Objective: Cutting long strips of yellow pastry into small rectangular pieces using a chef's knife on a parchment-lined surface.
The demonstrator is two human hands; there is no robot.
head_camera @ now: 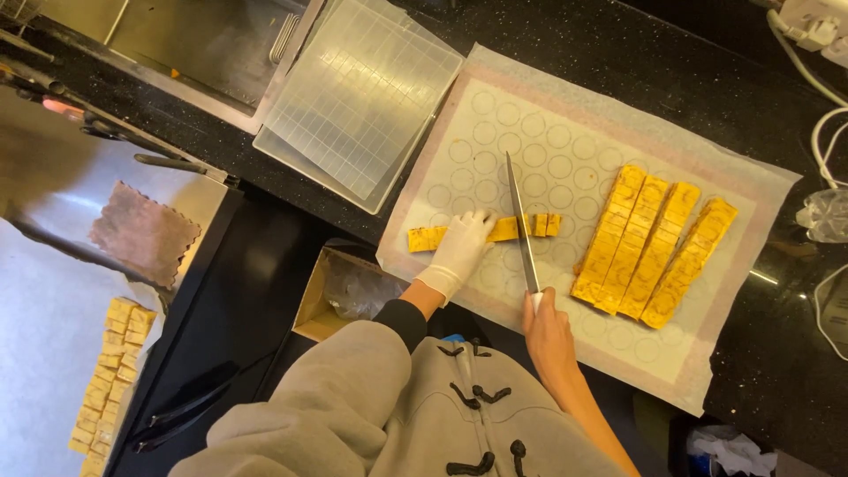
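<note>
The left hand [459, 250], in a white glove, is pressing flat with spread fingers on a yellow strip [481, 233] lying crosswise near the front-left corner of the baking mat [565, 141], pinning it rather than gripping it. The bare right hand [548, 331] is clenching the handle of a long knife [521, 221], whose blade is standing across the strip just beside the gloved fingertips, with a few cut cubes [548, 224] sitting past it. The strip is looking soft, light and crumbly, likely to squash or break if pinched, so holding it from above close to the cut seems wisest. Four uncut strips [654, 247] are lying side by side toward the mat's right edge, well apart. A clear plastic tray [362, 97] is resting on the black counter [707, 62] beyond the mat's left corner.
</note>
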